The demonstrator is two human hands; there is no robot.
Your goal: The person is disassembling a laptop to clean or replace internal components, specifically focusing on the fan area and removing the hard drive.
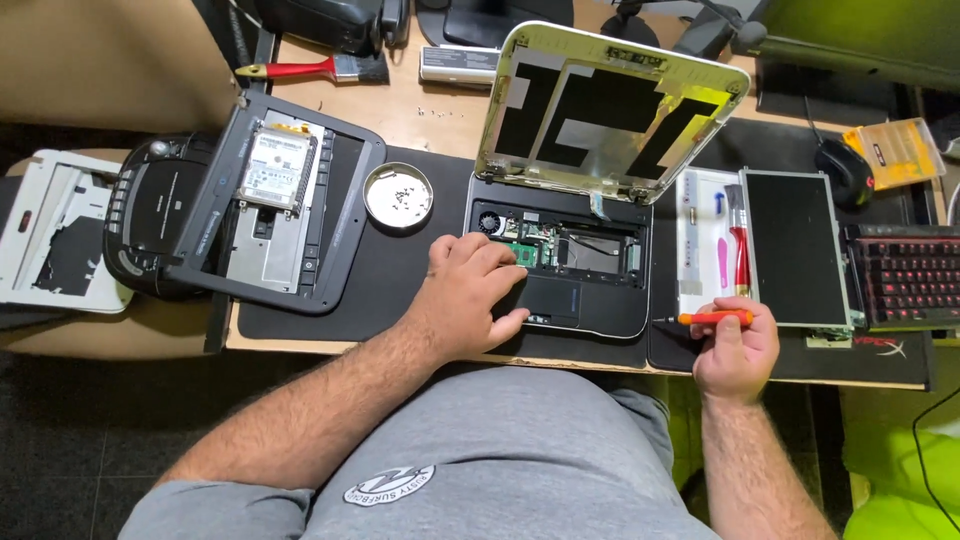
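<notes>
While the left hand (470,290) lay flat and unclenched on the opened laptop base (585,290), the right hand (735,345) gripped an orange screwdriver (712,318) beside it.

Electronics repair bench: gutted laptop (560,265), loose hard drive (278,168), screw dish (398,196).

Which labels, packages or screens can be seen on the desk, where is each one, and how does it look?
Hard drive label: white rectangle on the drive lying on the grey frame, left of the desk.
Removed screen panel: dark rectangle with a pale edge, lying flat right of the laptop base.
Yellow package: flat transparent yellow case, far right, beside the mouse.
Right hand: holds an orange screwdriver just below the panel.
</notes>
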